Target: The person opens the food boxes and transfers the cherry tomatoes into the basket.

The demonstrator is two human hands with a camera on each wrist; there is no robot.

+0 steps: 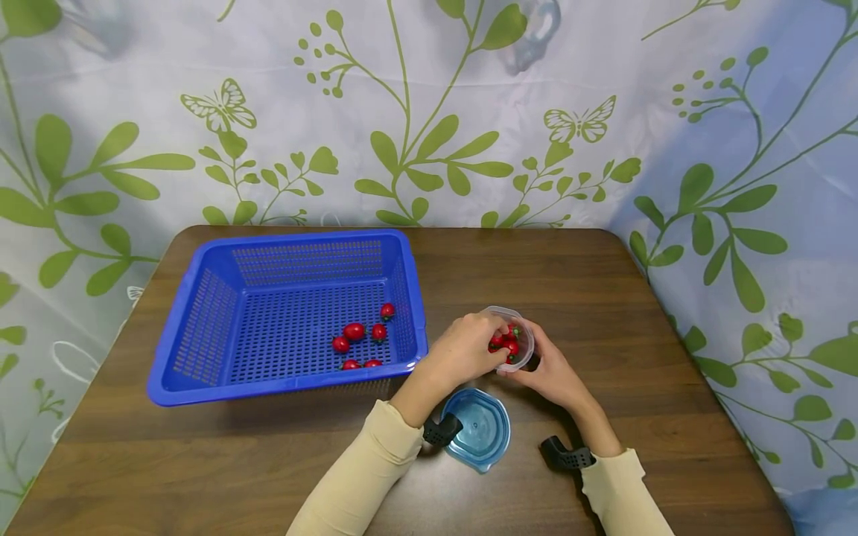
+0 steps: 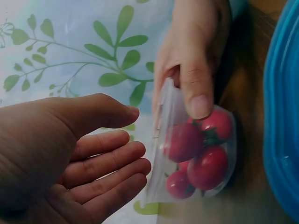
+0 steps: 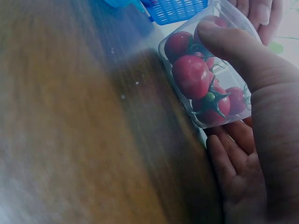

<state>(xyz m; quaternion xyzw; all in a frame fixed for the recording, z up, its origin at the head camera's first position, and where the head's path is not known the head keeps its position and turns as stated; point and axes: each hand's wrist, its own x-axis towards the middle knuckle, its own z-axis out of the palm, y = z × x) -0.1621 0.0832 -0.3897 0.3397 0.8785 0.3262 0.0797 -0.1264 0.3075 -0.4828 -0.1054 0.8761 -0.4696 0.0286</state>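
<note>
Fingers (image 3: 222,156) around tub (image 3: 230,74) of tomatoes (image 3: 190,77)

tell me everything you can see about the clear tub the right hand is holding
The clear tub is small, see-through and looks plastic, with rounded corners and an open top. Red tomatoes with green stems lie inside. The right hand grips it, while the left hand is at its mouth, contact unclear. It is right of the blue basket; whether its base rests on the table is hard to tell.
</note>
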